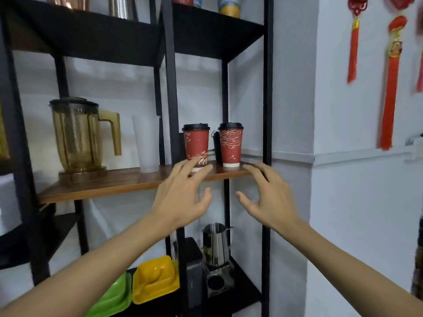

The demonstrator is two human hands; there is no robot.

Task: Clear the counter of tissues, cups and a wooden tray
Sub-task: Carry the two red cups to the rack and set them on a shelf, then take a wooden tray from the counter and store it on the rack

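Two red paper cups with black lids stand upright on a wooden shelf (119, 181) of a black metal rack. The left cup (196, 143) is just behind the fingertips of my left hand (183, 195), which is open with fingers spread; whether they touch the cup I cannot tell. The right cup (230, 144) stands a little left of my right hand (266, 195), also open and empty, fingers curled at the shelf's front edge. No tissues or wooden tray are in view.
An amber blender jug (80, 136) and a frosted plastic cup (146, 144) share the shelf to the left. Below are a steel pitcher (216, 244), a yellow tray (155, 277) and a green tray (114, 298). Black rack posts (266, 110) frame the cups. Red tassels (389, 88) hang on the right wall.
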